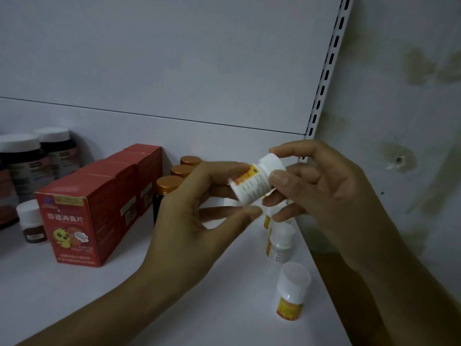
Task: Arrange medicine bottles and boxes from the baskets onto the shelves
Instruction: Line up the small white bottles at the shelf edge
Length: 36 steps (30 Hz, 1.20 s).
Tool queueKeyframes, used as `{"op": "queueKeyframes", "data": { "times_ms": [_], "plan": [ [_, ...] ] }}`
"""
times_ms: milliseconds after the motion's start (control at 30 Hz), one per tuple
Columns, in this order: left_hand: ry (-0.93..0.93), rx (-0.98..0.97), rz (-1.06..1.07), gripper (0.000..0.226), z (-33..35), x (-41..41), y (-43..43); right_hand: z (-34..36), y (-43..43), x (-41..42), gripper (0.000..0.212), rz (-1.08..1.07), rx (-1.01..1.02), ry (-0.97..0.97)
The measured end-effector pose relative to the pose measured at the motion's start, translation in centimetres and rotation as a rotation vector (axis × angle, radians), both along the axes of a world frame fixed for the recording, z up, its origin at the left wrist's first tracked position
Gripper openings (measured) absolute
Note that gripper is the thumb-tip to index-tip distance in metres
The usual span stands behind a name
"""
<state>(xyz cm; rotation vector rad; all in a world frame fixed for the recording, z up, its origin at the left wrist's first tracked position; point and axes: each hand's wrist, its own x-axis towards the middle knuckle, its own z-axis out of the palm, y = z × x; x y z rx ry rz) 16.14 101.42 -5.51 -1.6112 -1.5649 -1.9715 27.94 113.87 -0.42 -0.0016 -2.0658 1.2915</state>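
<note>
Held bottle [252,186]: white, tilted, in the air between both hands' fingertips.
Left hand [197,208]: forefinger and blurred thumb seemingly pinch its base.
Right hand [324,196]: thumb and forefinger clamp the cap end.
Room: bare shelf [232,285] under the fingers; standing bottles [291,295] below the right fingers, by the shelf's edge.

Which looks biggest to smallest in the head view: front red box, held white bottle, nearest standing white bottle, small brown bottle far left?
1. front red box
2. held white bottle and nearest standing white bottle: look alike, not ranked
3. small brown bottle, though it stands farther away
</note>
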Motion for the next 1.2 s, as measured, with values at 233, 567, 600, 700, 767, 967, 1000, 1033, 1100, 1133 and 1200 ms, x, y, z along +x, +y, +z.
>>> {"op": "queueKeyframes", "data": {
  "times_ms": [233,567,600,700,767,967,1000,1033,1100,1133,1200],
  "plan": [
    [-0.144,-0.087,-0.069,0.033,-0.1,0.2,0.2,-0.6,0.3,0.1,0.025,0.07,-0.015,0.021],
    [0.004,-0.01,0.083,0.035,-0.5,0.3,0.0,-1.1,0.3,-0.3,0.042,0.042,-0.013,0.004],
    [0.02,-0.003,0.091,0.033,-0.5,0.2,0.0,-1.1,0.3,-0.3,0.042,0.051,-0.007,0.006],
    [0.1,-0.012,0.108,0.036,-0.6,0.1,0.0,-0.8,0.2,-0.1,0.038,0.08,-0.006,0.016],
    [0.088,-0.085,0.063,0.051,-0.9,0.0,0.1,-0.4,1.0,-0.1,0.033,0.057,-0.01,0.043],
    [0.01,-0.647,-0.026,0.08,-3.0,0.4,1.3,-0.8,7.6,-2.5,0.021,-0.321,0.152,0.005],
    [0.006,-0.718,-0.042,0.082,-3.2,0.5,1.6,-1.2,8.5,-3.1,0.021,-0.367,0.21,-0.047],
    [-0.011,-0.75,-0.051,0.084,-3.4,0.5,1.8,-1.6,9.2,-3.5,0.021,-0.396,0.247,-0.094],
    [-0.059,-0.768,-0.06,0.083,-3.6,0.3,1.9,-2.2,10.1,-4.1,0.025,-0.413,0.275,-0.154],
    [-0.06,-0.778,-0.059,0.084,-3.6,0.2,2.0,-2.5,10.4,-4.3,0.028,-0.417,0.288,-0.177],
    [-0.041,-0.81,-0.049,0.085,-3.8,0.1,2.0,-2.8,10.8,-4.7,0.032,-0.432,0.317,-0.218]
  ]
}}
